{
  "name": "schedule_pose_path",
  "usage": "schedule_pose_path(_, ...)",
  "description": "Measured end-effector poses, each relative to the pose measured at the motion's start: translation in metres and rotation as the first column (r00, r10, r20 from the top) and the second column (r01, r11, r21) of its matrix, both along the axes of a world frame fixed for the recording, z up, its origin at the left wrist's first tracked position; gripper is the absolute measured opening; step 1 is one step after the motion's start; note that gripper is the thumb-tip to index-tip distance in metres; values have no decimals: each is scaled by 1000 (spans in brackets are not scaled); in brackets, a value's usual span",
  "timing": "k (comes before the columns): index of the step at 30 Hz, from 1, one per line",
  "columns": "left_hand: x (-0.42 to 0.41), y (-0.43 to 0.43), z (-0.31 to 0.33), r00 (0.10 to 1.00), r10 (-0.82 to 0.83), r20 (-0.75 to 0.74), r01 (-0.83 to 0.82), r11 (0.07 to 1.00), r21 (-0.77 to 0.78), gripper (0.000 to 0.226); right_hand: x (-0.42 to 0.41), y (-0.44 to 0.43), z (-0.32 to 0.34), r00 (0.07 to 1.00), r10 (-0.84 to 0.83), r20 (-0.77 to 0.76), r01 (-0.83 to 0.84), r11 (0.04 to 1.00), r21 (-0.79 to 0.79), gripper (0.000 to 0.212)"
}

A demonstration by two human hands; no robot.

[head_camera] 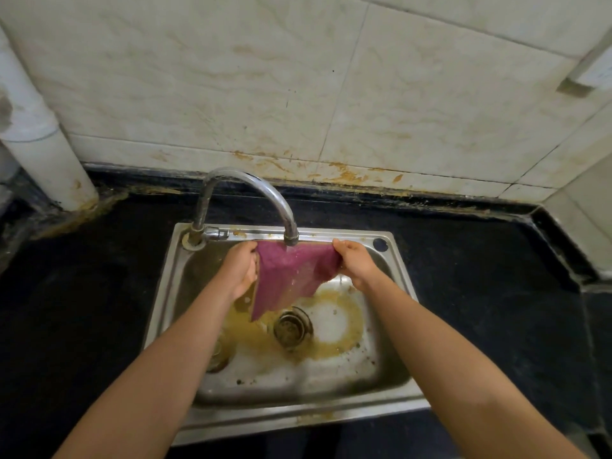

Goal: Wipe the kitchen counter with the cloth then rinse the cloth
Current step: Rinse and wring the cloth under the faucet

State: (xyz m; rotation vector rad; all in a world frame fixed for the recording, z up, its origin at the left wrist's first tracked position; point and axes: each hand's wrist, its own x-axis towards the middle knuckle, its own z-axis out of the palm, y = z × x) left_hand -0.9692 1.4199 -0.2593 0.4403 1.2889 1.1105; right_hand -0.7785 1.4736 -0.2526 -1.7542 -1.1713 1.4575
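Note:
A purple cloth (293,273) hangs stretched under the spout of the curved metal tap (265,197), with water running onto it. My left hand (240,266) grips the cloth's left top corner. My right hand (356,263) grips its right top corner. The cloth's lower end droops toward the drain (293,327) of the steel sink (165,293). The black counter (480,293) surrounds the sink.
Yellowish dirty water and foam lie in the sink bottom around the drain. A white pipe (43,144) stands at the back left. Stained white wall tiles (331,94) rise behind the tap, and a tiled corner juts in on the right.

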Motion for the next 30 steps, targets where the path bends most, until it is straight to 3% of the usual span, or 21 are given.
schedule_pose_path(3, 9, 6, 2, 998, -61, 9, 61, 998, 18, 30, 13, 0, -1, 999, -39, 28, 39, 999, 19, 33)
schedule_pose_path(9, 32, 19, 11, 989, -29, 148, 29, 1000, 0, 23, 40, -5, 2, 988, -76, 133, 65, 994, 85, 32)
schedule_pose_path(20, 49, 27, 13, 981, -187, 58, 186, 982, 18, 22, 61, -22, 6, 979, -149, 141, 130, 982, 134, 28)
schedule_pose_path(25, 30, 19, 4, 992, -106, 65, 106, 994, 2, 17, 42, -21, -3, 984, -118, 131, 103, 988, 117, 35)
schedule_pose_path(30, 0, 7, 0, 998, 23, 55, -22, 1000, -17, 23, 5, -16, -5, 992, -119, -35, 120, 993, 4, 32)
